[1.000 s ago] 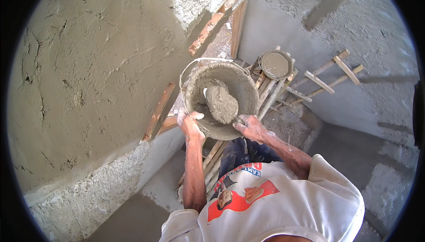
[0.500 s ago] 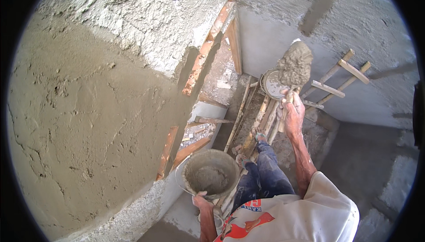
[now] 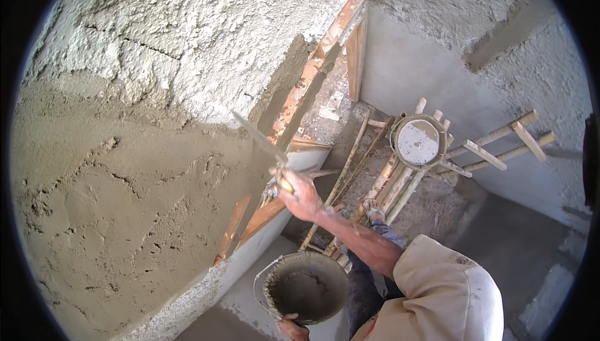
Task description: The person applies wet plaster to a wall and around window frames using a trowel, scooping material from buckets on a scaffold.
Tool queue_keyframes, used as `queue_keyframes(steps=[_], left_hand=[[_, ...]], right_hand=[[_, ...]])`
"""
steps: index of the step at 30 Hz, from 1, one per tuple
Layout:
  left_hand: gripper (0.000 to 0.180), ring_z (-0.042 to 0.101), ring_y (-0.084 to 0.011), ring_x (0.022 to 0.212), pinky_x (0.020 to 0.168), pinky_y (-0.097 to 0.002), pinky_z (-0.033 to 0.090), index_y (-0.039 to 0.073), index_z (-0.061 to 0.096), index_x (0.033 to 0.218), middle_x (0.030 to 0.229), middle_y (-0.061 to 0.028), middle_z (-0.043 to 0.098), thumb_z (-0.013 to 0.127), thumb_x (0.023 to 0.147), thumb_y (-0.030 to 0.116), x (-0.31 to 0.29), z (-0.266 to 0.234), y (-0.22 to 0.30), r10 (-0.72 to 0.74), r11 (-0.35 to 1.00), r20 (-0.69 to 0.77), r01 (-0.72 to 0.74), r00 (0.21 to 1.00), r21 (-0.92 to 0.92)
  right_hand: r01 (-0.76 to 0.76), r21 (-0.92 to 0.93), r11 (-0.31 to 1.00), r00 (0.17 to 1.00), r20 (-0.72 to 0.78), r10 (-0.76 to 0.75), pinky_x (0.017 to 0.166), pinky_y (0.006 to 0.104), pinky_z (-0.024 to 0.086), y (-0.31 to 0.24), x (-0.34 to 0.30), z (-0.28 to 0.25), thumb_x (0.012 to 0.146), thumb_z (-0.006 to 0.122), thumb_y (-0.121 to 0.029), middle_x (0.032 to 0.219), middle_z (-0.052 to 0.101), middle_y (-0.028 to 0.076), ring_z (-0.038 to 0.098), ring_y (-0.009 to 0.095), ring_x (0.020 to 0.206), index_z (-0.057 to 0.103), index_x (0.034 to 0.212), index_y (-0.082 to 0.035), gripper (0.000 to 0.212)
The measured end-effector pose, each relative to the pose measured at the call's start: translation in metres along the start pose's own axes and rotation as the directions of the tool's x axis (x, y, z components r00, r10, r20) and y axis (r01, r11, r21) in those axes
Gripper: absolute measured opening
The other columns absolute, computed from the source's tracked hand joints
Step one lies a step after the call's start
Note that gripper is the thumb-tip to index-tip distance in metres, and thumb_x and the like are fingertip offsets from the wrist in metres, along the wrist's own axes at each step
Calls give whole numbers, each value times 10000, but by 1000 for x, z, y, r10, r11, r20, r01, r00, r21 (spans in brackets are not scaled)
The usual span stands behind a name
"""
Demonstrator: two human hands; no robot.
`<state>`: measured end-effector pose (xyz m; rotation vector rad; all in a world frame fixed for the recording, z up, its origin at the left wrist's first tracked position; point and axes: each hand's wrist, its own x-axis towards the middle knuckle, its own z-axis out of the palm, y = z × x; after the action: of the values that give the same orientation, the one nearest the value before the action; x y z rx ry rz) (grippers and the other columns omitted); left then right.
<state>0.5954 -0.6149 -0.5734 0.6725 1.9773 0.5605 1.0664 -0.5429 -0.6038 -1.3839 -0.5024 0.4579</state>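
Note:
My right hand (image 3: 297, 195) is closed round the handle of a trowel (image 3: 261, 139). Its blade is seen nearly edge-on, pointing up and left beside the wall near the window frame. Whether mortar clings to the blade I cannot tell. Low in the view, my left hand (image 3: 292, 328) grips the near rim of a bucket (image 3: 272, 280) that has a wire handle. Grey mortar (image 3: 310, 286) lies inside it. Wet, uneven plaster (image 3: 125, 191) covers the wall at left, below a rough, whitish band (image 3: 187, 41).
A wooden window frame (image 3: 306, 79) slants down beside the wall. Another bucket (image 3: 419, 142), with pale contents, stands on the scaffold of poles (image 3: 400, 194) by my feet. A wooden ladder (image 3: 494, 144) leans toward the right wall (image 3: 412, 54).
My right hand has swung left from above the far bucket to the wall with the trowel. The heaped mortar on its blade no longer shows. My left hand still holds its bucket.

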Motion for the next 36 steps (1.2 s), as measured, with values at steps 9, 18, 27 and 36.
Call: queue_keyframes(steps=[9, 18, 27, 36], left_hand=[[415, 572, -192, 889, 772, -332, 503, 75, 567, 999, 981, -17, 598, 628, 642, -128, -109, 131, 99, 337, 930, 275, -272, 900, -248], [332, 347, -81, 678, 569, -274, 337, 89, 406, 768, 750, 57, 381, 653, 672, -112, -185, 173, 195, 800, 577, 440, -724, 407, -379], [358, 339, -115, 737, 661, -275, 298, 119, 408, 727, 800, 40, 381, 697, 586, -40, -208, 122, 277, 704, 502, 705, -644, -84, -578], [342, 408, -104, 737, 691, -272, 388, 114, 452, 761, 806, 46, 457, 743, 639, -15, -162, 105, 258, 758, 590, 645, -525, 97, -613]], right_hand=[[-26, -766, 643, 712, 437, 549, 936, 543, 555, -118, -191, -156, 1002, 628, -331, 1077, 743, 266, 719, 478, 1036, 657, 1165, -46, 329], [483, -738, -471, 778, 608, -155, 693, 498, 595, -93, -169, -144, 923, 626, -141, 901, 730, 227, 734, 346, 809, 622, 1290, 145, 465], [93, -641, 762, 799, 505, 327, 793, 486, 582, -170, -186, -78, 947, 667, -211, 909, 733, 262, 734, 432, 915, 691, 1037, 10, 240], [-130, -478, 868, 855, 389, 343, 858, 494, 570, -198, -223, -15, 962, 679, -263, 943, 755, 240, 727, 426, 888, 691, 1153, 32, 352]])
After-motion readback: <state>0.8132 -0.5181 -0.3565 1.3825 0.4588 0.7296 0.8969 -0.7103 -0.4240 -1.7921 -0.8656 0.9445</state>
